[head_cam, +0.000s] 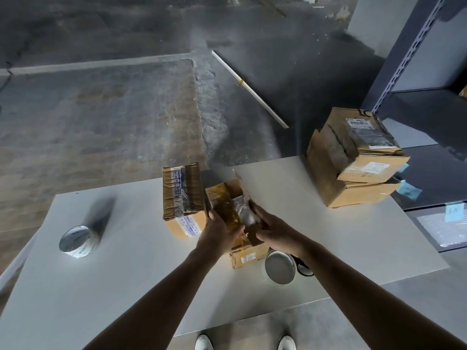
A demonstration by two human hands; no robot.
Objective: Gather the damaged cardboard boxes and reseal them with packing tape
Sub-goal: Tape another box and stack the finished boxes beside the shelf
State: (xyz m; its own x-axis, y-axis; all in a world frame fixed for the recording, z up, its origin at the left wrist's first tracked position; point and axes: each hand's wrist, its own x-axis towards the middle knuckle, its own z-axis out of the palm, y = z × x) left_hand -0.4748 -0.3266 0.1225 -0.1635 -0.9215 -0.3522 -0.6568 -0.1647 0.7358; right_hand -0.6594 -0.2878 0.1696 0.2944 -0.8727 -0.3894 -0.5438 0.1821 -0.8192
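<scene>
The torn small box (pixel 222 200) sits mid-tabletop (pixel 126 286), just beside a taped box (pixel 182 195) on its left. Bare surface lies toward the near edge and toward the packing tape roll (pixel 78 241) by the left edge, while two stacked boxes (pixel 353 157) fill the far right corner and a second roll (pixel 280 267) lies under the right forearm. Both arms reach forward: the left hand (pixel 217 231) has its grip curled round the small box's left wall, and the right hand (pixel 273 231) clasps its right flap.

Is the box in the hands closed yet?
Open: the box has its far flap standing up; left hand and right hand hold its loose top.
</scene>
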